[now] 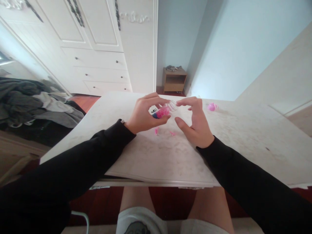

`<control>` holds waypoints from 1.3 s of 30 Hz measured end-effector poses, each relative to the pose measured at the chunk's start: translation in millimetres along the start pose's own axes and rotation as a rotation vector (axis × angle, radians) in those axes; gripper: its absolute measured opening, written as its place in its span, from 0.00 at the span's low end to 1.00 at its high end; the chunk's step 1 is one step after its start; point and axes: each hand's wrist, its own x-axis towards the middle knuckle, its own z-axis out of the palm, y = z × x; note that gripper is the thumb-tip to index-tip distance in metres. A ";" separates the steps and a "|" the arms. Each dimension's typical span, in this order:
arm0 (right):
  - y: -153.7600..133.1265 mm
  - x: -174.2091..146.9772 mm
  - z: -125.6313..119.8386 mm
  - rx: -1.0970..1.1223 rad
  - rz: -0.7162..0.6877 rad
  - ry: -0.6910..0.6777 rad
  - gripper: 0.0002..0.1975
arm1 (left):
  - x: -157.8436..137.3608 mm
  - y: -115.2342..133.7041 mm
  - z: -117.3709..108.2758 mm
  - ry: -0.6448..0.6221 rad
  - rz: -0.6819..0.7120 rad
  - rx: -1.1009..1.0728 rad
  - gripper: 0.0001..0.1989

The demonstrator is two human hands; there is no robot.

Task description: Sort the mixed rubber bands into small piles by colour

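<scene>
My left hand (148,113) is closed around a small clear bottle (163,111) with pink contents and a patch of blue on its lower end. The bottle is tilted, its clear neck pointing up and to the right, with no cap on it. My right hand (193,125) is beside the neck, thumb and fingers apart with nothing between them. Its index fingertip is close to the bottle's mouth; whether it touches I cannot tell. Two small pink pieces, one left (156,131) and one right (173,133), lie on the table below the bottle.
A pink rounded object (212,106) rests on the white table (156,159), to the right of my hands. Beyond the table are a white wardrobe (102,65) and a small wooden cabinet (175,79). Dark and grey clothes (48,107) are piled at the left.
</scene>
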 end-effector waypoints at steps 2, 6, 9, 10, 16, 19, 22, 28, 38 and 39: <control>0.9 0.1 -0.5 0.012 0.003 0.088 0.15 | 0.2 -1.6 1.1 0.050 -0.018 0.006 0.13; 3.9 -2.8 5.6 0.061 0.034 0.055 0.09 | 1.2 -10.1 5.2 0.203 -0.044 -0.008 0.14; 8.2 -6.4 18.0 0.128 -0.052 -0.327 0.10 | 1.7 -17.8 7.2 0.262 -0.095 -0.009 0.14; 10.1 -7.1 22.8 0.126 -0.083 -0.427 0.12 | 1.7 -19.6 7.5 0.259 -0.114 0.000 0.14; 20.5 -2.5 39.8 -0.088 -0.031 -0.528 0.08 | 0.7 -18.9 10.3 0.230 -0.170 -0.032 0.13; 21.3 1.7 39.7 -0.119 -0.024 -0.546 0.04 | 1.1 -16.0 12.3 0.243 -0.156 -0.071 0.14; 20.4 3.8 39.1 -0.097 -0.062 -0.544 0.05 | 1.5 -14.6 13.5 0.241 -0.144 -0.079 0.14; 20.2 3.3 42.4 0.000 -0.100 -0.558 0.06 | 0.4 -14.4 13.0 0.218 -0.147 -0.066 0.14; 14.7 2.1 56.4 0.060 -0.008 -0.552 0.07 | 1.4 -18.5 13.7 0.216 -0.159 -0.069 0.15; 14.1 2.1 56.9 0.046 -0.014 -0.554 0.07 | 1.1 -19.8 13.6 0.214 -0.161 -0.068 0.15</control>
